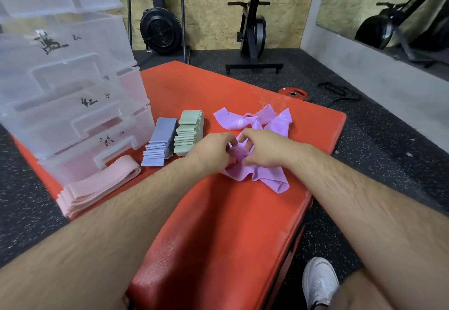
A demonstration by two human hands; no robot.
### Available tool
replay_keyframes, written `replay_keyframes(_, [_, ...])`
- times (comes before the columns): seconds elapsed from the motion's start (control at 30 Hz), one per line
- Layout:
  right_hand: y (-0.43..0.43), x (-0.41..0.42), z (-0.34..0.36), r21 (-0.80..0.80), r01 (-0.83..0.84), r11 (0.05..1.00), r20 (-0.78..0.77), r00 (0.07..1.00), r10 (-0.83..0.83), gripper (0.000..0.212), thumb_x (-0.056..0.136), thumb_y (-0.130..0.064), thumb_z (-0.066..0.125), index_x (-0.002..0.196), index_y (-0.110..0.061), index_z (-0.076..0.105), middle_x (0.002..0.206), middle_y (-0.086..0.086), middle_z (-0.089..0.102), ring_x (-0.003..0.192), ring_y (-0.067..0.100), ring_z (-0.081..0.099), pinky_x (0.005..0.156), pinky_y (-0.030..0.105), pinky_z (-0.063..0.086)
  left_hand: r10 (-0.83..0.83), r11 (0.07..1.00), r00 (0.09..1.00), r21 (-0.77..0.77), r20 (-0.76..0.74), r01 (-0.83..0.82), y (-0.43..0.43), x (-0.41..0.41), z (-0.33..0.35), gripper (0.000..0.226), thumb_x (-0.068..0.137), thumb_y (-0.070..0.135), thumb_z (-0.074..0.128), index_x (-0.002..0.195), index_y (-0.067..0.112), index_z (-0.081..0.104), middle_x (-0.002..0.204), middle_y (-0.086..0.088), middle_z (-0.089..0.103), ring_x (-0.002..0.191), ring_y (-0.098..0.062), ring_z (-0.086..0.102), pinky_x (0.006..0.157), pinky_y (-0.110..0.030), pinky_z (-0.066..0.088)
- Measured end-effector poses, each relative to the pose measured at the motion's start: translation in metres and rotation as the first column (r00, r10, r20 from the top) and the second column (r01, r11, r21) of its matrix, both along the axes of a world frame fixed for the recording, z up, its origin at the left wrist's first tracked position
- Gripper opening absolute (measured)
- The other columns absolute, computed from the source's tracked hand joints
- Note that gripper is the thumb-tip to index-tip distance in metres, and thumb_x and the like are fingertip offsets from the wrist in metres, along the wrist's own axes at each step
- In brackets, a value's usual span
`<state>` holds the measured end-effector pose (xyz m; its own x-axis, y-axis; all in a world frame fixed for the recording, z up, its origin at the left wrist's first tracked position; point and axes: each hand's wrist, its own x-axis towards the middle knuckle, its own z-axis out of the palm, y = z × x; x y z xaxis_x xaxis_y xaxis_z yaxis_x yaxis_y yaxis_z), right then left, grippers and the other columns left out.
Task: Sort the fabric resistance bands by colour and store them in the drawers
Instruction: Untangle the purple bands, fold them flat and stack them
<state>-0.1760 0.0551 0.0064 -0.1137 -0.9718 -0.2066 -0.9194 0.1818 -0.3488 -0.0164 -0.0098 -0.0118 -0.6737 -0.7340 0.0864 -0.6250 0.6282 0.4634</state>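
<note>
The red mat (pixel 218 224) serves as the sorting surface, and directions here are read from its middle. At 10 o'clock stand the clear drawers (pixel 73 115), their fronts marked in black handwriting and facing the person, probably so each colour can go straight into its own drawer. The purple bands (pixel 243 121) lie at 1 o'clock in a loose, twisted heap; they are the only colour not yet folded, so the work is centred there. The pink stack (pixel 97 188) lies flat at 8 o'clock, just in front of the lowest drawer. The green stack (pixel 189 134) and blue stack (pixel 161 139) sit side by side at 11 o'clock, between the drawers and the heap, each fanned neatly and kept apart by colour, seemingly waiting to be stored. Both hands meet over the near edge of the heap: the left hand (pixel 209 153) has its fingers curled into the purple fabric, and the right hand (pixel 267 150) pinches a fold of it between thumb and fingers, apparently to pull 1 band free of the tangle and flatten it. With 3 colours stacked and none visibly stored, sorting looks nearly done. A small red plate (pixel 292 94) lies on the floor at 1 o'clock, beyond the mat.
</note>
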Motion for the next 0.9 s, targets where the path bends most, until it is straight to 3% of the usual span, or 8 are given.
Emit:
replay_keyframes(0.1, [-0.002,0.0,0.003,-0.032,0.011,0.999,-0.026,1.0,-0.012,0.054,0.077,-0.026,0.078,0.122,-0.017,0.05,0.118,0.007,0.055,0.091,0.021,0.062,0.082,0.043,0.056,0.011,1.0,1.0,-0.004,-0.006,-0.011,0.0,0.003,0.004,0.027,0.088,0.019,0.065,0.116,0.016,0.064,0.102,-0.003,0.067,0.089,-0.022,0.062,0.075,-0.031,0.049])
replay_keyframes(0.17, [0.001,0.001,0.011,-0.011,0.017,1.0,-0.057,0.998,-0.017,0.045,0.079,-0.026,0.077,0.113,-0.005,0.055,0.103,0.008,0.061,0.08,0.022,0.056,0.071,0.039,0.051,0.017,0.999,1.0,-0.031,0.007,-0.017,-0.002,0.008,0.003,0.037,0.087,0.025,0.068,0.123,0.018,0.06,0.116,-0.006,0.058,0.102,-0.024,0.059,0.088,-0.036,0.048])
replay_keyframes(0.27, [0.01,-0.002,0.02,0.176,0.033,0.984,-0.16,0.987,-0.004,0.044,0.078,-0.033,0.079,0.109,-0.008,0.059,0.093,0.003,0.061,0.08,0.022,0.055,0.069,0.034,0.044,-0.001,0.993,0.997,-0.12,0.082,0.011,0.0,0.012,0.0,0.043,0.087,0.033,0.068,0.126,0.022,0.057,0.122,-0.006,0.049,0.113,-0.028,0.049,0.097,-0.04,0.041])
replay_keyframes(0.37, [0.021,-0.009,0.019,0.301,0.064,0.951,-0.204,0.979,-0.002,0.051,0.07,-0.039,0.084,0.108,-0.02,0.056,0.108,0.004,0.066,0.09,0.024,0.063,0.075,0.034,0.048,-0.043,0.983,0.997,-0.178,0.063,0.053,0.011,0.012,-0.004,0.035,0.086,0.035,0.068,0.118,0.022,0.061,0.113,-0.004,0.049,0.108,-0.029,0.048,0.095,-0.044,0.042])
replay_keyframes(0.47, [0.033,-0.015,0.021,0.315,0.104,0.943,-0.227,0.973,-0.031,0.056,0.063,-0.038,0.088,0.103,-0.022,0.053,0.108,0.003,0.06,0.08,0.023,0.057,0.07,0.033,0.047,-0.129,0.965,0.991,-0.227,0.034,0.133,0.024,0.005,-0.006,0.027,0.085,0.031,0.068,0.109,0.019,0.062,0.102,0.0,0.046,0.097,-0.027,0.047,0.085,-0.041,0.043])
replay_keyframes(0.57, [0.045,-0.017,0.016,0.278,0.102,0.955,-0.25,0.968,-0.031,0.05,0.068,-0.028,0.086,0.1,-0.019,0.048,0.105,0.006,0.061,0.075,0.024,0.054,0.062,0.032,0.043,-0.231,0.961,0.973,-0.157,-0.004,0.227,0.037,-0.008,-0.001,0.021,0.084,0.032,0.071,0.099,0.02,0.062,0.096,0.004,0.047,0.091,-0.022,0.049,0.075,-0.033,0.039])
replay_keyframes(0.73, [0.054,-0.033,0.012,0.176,0.051,0.983,-0.066,0.997,-0.04,0.031,0.074,-0.006,0.069,0.092,-0.026,0.055,0.081,-0.005,0.058,0.067,0.019,0.054,0.059,0.032,0.043,-0.244,0.969,0.963,-0.017,0.117,0.247,0.047,-0.016,-0.003,0.033,0.083,0.042,0.073,0.107,0.023,0.062,0.102,0.002,0.054,0.096,-0.023,0.056,0.084,-0.032,0.042])
replay_keyframes(0.9, [0.063,-0.042,0.046,0.051,0.077,0.996,0.278,0.956,-0.088,0.025,0.079,-0.003,0.063,0.096,-0.021,0.065,0.076,-0.005,0.068,0.065,0.005,0.059,0.063,0.027,0.046,-0.206,0.968,0.979,0.145,-0.004,0.204,0.051,-0.01,0.02,0.067,0.077,0.046,0.08,0.134,0.028,0.049,0.123,0.011,0.05,0.113,-0.011,0.051,0.097,-0.031,0.044])
